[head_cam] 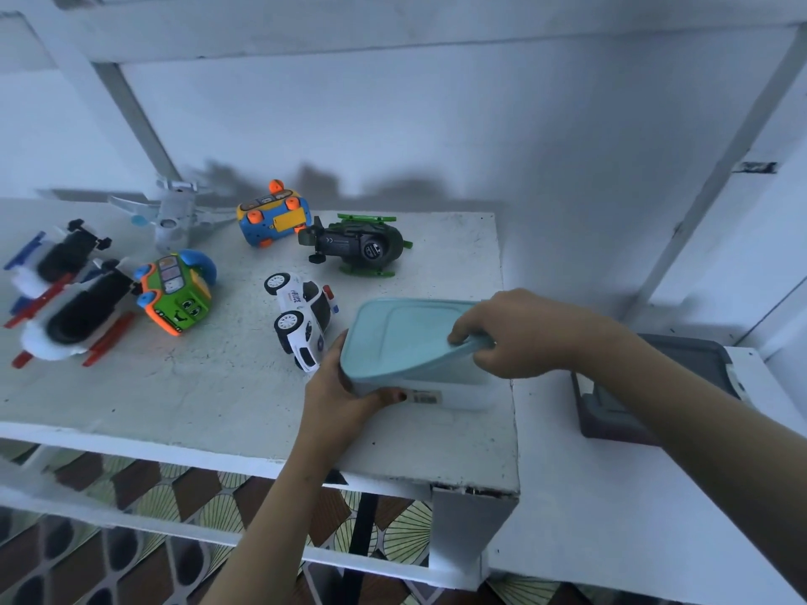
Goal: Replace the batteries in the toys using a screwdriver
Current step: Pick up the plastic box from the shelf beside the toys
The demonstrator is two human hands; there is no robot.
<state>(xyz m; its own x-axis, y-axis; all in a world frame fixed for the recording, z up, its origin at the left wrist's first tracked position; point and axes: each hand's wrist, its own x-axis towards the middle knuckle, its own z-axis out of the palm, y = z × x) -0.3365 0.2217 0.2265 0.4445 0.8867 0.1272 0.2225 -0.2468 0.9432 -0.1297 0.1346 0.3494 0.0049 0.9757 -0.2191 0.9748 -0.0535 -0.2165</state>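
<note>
Toys (174, 294) lie across the table (209, 395), police car (301, 320) just beside the box (458, 393). Left hand (336, 397) grips the box's near corner; right hand (519, 334) pinches the lid's (401, 338) lifted edge.

1. My feed is dim, with a cold blue cast; whites read as grey-blue.
2. Light comes from the camera's side: the toys (273, 218) throw soft, dark shadows back onto the wall (436, 124), smudged just above the table's (196, 386) far edge.
3. I read the centre best; the lettering on the police car (301, 316) is legible.
4. The white toy planes (56, 307) at left are smeared by blur, and the floor tiles (87, 552) below look soft.
5. Wide-angle bending tilts and curves the shelf frame (722, 168) toward the edges.
</note>
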